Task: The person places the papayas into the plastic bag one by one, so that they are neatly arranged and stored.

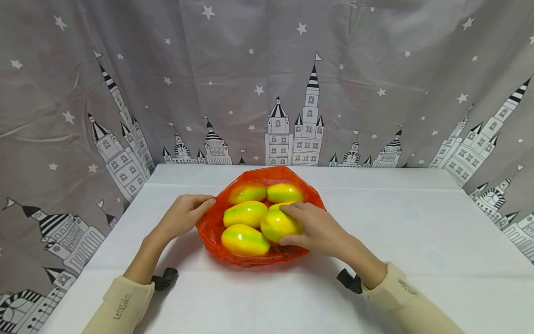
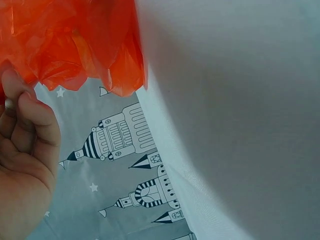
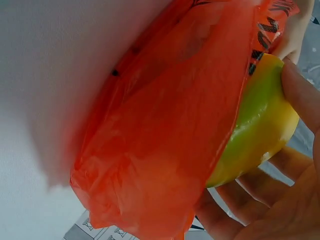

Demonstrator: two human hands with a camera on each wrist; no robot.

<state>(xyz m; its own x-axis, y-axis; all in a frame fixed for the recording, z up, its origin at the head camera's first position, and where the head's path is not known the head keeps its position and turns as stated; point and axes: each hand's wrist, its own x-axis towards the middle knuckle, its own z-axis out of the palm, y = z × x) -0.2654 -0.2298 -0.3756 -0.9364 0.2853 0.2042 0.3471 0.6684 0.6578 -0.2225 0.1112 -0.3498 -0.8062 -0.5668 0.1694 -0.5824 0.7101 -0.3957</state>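
A red plastic bag (image 1: 210,236) lies spread open on the table, its rim forming a wide mouth. Inside sit several glossy, oval yellow-green fruits (image 1: 245,240), in two rough columns. My left hand (image 1: 185,215) pinches the bag's left rim; its curled fingers show beside the crinkled plastic in the left wrist view. At the bag's right side, my right hand (image 1: 319,227) grips one yellow-green fruit (image 1: 280,226), thumb on the near side and fingers over the far side. The right wrist view shows this fruit (image 3: 260,122) partly behind the bag's edge, which carries black print.
A white cloth covers the table (image 1: 396,232). Behind it and down the left side hangs a grey curtain (image 1: 250,55) printed with castles and stars. Black wrist cameras (image 1: 165,279) stick out below both sleeves.
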